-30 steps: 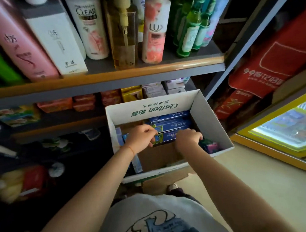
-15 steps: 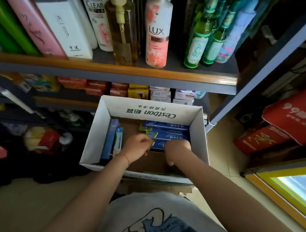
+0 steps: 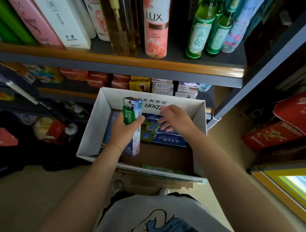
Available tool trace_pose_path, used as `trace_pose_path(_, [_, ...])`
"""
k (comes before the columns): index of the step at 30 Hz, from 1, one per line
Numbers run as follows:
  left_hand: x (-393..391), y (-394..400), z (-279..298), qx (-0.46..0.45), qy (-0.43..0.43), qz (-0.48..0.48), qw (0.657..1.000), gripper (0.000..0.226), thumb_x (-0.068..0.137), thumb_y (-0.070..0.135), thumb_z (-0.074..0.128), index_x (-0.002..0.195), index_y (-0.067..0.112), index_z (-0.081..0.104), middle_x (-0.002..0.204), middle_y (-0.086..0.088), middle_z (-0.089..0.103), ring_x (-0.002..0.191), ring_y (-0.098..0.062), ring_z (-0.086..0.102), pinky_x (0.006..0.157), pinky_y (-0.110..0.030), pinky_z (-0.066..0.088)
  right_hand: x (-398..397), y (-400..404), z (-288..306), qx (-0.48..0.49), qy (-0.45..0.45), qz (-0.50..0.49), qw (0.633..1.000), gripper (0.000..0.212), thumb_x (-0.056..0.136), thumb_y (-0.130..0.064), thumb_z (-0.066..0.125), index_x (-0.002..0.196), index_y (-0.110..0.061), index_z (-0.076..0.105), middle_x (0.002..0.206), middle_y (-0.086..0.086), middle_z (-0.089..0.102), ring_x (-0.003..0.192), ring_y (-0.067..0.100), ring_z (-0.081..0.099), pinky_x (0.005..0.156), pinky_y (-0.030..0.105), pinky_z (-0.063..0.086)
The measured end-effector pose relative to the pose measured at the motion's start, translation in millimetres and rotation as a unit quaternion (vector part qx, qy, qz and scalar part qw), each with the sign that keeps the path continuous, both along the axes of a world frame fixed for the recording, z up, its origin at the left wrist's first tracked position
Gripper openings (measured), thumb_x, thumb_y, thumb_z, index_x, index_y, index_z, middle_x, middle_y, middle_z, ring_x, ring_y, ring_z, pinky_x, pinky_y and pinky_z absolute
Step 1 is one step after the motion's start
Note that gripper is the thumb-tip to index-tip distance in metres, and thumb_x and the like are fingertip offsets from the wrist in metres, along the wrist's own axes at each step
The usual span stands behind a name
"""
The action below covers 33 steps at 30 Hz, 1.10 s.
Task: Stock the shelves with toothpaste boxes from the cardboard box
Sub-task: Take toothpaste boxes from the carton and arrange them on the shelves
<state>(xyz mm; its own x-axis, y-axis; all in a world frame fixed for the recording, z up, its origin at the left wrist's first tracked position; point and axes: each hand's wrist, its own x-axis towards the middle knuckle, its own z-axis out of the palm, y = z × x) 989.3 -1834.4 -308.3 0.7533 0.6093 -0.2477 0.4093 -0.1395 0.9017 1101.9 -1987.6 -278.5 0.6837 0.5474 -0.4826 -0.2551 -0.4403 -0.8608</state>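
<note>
the left hand (image 3: 125, 130) grasps a green and white toothpaste box (image 3: 132, 117), fingers curled round its middle, holding it upright and a little tilted above the open cardboard box (image 3: 94, 127); the right hand (image 3: 174, 119) hovers just beside it with fingers loosely spread and nothing in them, over the blue toothpaste boxes (image 3: 166, 139) that lie flat in a stack inside; the cardboard box is white inside with green lettering on its far wall, its brown bottom bare at the near side; it sits low in front of the shelves, above the person's shoes; behind it a lower shelf (image 3: 64, 90) holds red, yellow and white packets in a row; the upper shelf (image 3: 144, 61), grey with a wooden front edge, carries a pink lux bottle (image 3: 155, 22), an amber pump bottle (image 3: 121, 23), green glass bottles (image 3: 199, 29) and tall pink and white cartons (image 3: 64, 20); the floor (image 3: 35, 191) is pale beige; red bags (image 3: 298, 115) lean at the right, and a yellow-framed glass lid (image 3: 301, 192) sits at the lower right; dark goods fill the dim left side.
</note>
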Motion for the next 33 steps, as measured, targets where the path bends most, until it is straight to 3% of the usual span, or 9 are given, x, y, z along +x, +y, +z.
trace_pose_path(2, [0.0,9.3,-12.4,-0.139,-0.025,0.089,0.986,0.027,0.089,0.035,0.072,0.112,0.023,0.064,0.095,0.005,0.068,0.091,-0.014,0.066,0.079,-0.028,0.052,-6.3,8.1,-23.5,-0.119,-0.051,0.112,0.985,0.024,0.099,-0.026,0.051,0.1,-0.005,0.062,0.093,0.016,0.069,0.071,0.025,0.064,0.07,0.039,0.056])
trace_pose_path(4, [0.6,18.2,-23.8,-0.251,-0.022,0.158,0.955,0.023,0.088,0.036,0.071,0.105,0.022,0.064,0.086,-0.001,0.065,0.088,-0.024,0.066,0.078,-0.035,0.053,-20.7,20.9,-48.3,-0.235,-0.109,0.274,0.926,0.024,0.096,-0.017,0.051,0.106,0.0,0.065,0.104,0.018,0.068,0.086,0.026,0.065,0.079,0.04,0.055])
trace_pose_path(7, [-0.2,26.9,-37.6,-0.287,0.014,0.169,0.943,0.022,0.089,0.036,0.071,0.102,0.02,0.064,0.079,-0.001,0.064,0.078,-0.021,0.064,0.07,-0.031,0.052,-39.4,39.1,-123.6,-0.291,-0.146,0.439,0.838,0.034,0.092,-0.034,0.056,0.124,-0.023,0.057,0.119,0.005,0.064,0.103,0.025,0.063,0.084,0.038,0.052])
trace_pose_path(10, [-5.1,32.2,-45.6,-0.255,0.046,0.132,0.957,0.018,0.088,0.035,0.071,0.1,0.022,0.065,0.086,-0.003,0.068,0.083,-0.022,0.067,0.074,-0.031,0.052,-44.2,38.5,-234.3,-0.363,-0.134,0.496,0.777,0.05,0.071,-0.053,0.073,0.118,-0.04,0.061,0.113,-0.003,0.068,0.095,0.021,0.066,0.079,0.043,0.056])
trace_pose_path(16, [-12.4,39.8,-50.4,-0.2,0.082,0.08,0.973,0.019,0.09,0.038,0.068,0.08,0.026,0.057,0.068,0.003,0.06,0.063,-0.015,0.059,0.057,-0.023,0.04,-53.6,43.1,-167.5,-0.399,-0.133,0.541,0.728,0.025,0.094,-0.02,0.059,0.116,-0.01,0.064,0.105,0.009,0.063,0.102,0.027,0.061,0.085,0.032,0.045])
trace_pose_path(19, [-14.5,38.9,-55.7,-0.198,0.081,0.075,0.974,0.016,0.089,0.039,0.069,0.089,0.026,0.059,0.082,-0.002,0.065,0.08,-0.022,0.065,0.068,-0.028,0.046,-50.8,41.7,-156.4,-0.409,-0.169,0.595,0.671,0.027,0.09,-0.02,0.064,0.115,-0.01,0.065,0.109,0.007,0.063,0.109,0.027,0.06,0.084,0.033,0.045])
trace_pose_path(25, [-17.0,38.4,-58.9,-0.209,0.08,0.071,0.972,0.025,0.086,0.041,0.07,0.098,0.02,0.062,0.094,-0.007,0.069,0.093,-0.027,0.068,0.082,-0.039,0.052,-54.0,41.3,-160.7,-0.376,-0.235,0.527,0.725,0.046,0.083,-0.04,0.071,0.121,-0.019,0.057,0.116,0.003,0.064,0.102,0.024,0.062,0.079,0.036,0.051])
trace_pose_path(29, [-14.1,38.7,-56.4,-0.221,0.068,0.079,0.97,0.019,0.089,0.037,0.069,0.097,0.022,0.062,0.093,-0.006,0.068,0.094,-0.026,0.068,0.081,-0.037,0.052,-48.3,38.5,-158.5,-0.431,-0.221,0.546,0.684,0.037,0.091,-0.026,0.066,0.125,-0.013,0.059,0.124,0.008,0.062,0.113,0.028,0.06,0.088,0.038,0.049])
trace_pose_path(33, [-11.7,42.2,-46.7,-0.242,0.043,0.137,0.959,0.039,0.082,0.043,0.073,0.107,0.015,0.064,0.092,-0.008,0.071,0.086,-0.025,0.071,0.076,-0.036,0.056,-26.4,33.1,-140.1,-0.362,-0.201,0.479,0.774,0.032,0.087,-0.028,0.067,0.114,-0.012,0.061,0.113,0.01,0.063,0.102,0.026,0.061,0.076,0.031,0.047])
